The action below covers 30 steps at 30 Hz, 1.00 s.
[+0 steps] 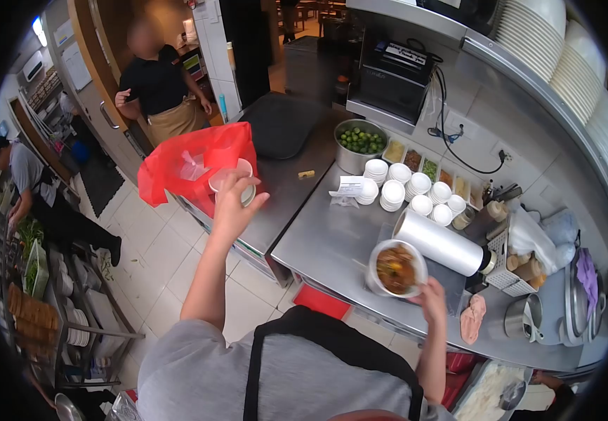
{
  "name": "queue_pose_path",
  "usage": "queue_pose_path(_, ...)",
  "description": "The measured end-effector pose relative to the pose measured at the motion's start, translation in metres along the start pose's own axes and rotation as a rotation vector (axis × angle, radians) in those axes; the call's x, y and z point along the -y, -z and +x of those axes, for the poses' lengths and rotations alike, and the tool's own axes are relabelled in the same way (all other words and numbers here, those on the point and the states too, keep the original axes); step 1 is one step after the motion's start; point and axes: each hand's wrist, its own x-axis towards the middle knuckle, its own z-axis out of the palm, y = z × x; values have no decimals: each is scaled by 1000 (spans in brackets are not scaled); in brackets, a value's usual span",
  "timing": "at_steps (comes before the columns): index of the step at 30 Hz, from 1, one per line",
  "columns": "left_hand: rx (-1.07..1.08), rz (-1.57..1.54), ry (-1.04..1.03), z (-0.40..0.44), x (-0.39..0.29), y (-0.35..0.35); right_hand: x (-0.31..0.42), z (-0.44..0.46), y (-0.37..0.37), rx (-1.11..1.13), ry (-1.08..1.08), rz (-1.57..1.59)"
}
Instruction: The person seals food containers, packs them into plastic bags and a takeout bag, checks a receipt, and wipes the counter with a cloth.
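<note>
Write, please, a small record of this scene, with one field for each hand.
left hand: the left hand is at white containers by a red bag; grip unclear
right hand: the right hand holds a white bowl of brown food
counter: small white cups, silver roll, metal pot

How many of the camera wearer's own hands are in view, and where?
2. The left hand is at the red bag, among pale containers; the right hand holds a bowl of food near the large roll. Neither is hidden.
</note>
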Motion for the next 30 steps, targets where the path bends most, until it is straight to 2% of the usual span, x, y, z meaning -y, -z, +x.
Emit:
queue_pose_path(3,22,-72,-59,-3,-2,-15,-24,52,-65,181,-80,25)
queue_pose_path(5,36,-121,-32,-3,-4,-21,-40,79,-98,242,-117,49)
queue_pose_path(7,53,-88,-95,1,-2,-24,-51,98,-124,258,-120,36)
queue_pose_path(9,74,-125,-53,4,-3,-24,-60,107,-138,265,-130,24)
queue_pose_path(12,93,-133,-128,17,-4,-31,-57,116,-133,323,-215,37)
queue_pose_path(14,136,-109,-157,30,-15,-32,-29,116,-112,345,-82,-431)
queue_pose_path(16,112,-27,-266,46,-35,-31,20,107,-81,220,241,-793)
queue_pose_path(18,105,-114,-328,62,-62,-37,77,96,-44,39,664,-862)
queue_pose_path(19,121,-120,-376,70,-78,-41,121,76,-32,-40,695,-918)
queue_pose_path(22,168,-135,-561,88,-148,-55,227,28,27,-296,1025,-1037)
queue_pose_path(23,173,-137,-630,92,-172,-61,260,10,44,-409,993,-1018)
queue_pose_path(24,195,-140,-703,96,-199,-68,286,3,70,-503,1110,-1000)
queue_pose_path(25,182,-154,-706,99,-225,-78,316,-13,90,-573,1131,-990)
queue_pose_path(26,179,-157,-829,101,-252,-88,346,-29,110,-636,1152,-979)
queue_pose_path(28,158,-151,-1010,105,-305,-109,399,-51,157,-822,1043,-1097)
queue_pose_path(29,139,-157,-994,108,-332,-119,422,-54,184,-860,1201,-1167)
queue_pose_path(30,124,-154,-1050,112,-359,-128,444,-56,208,-825,1269,-1177)
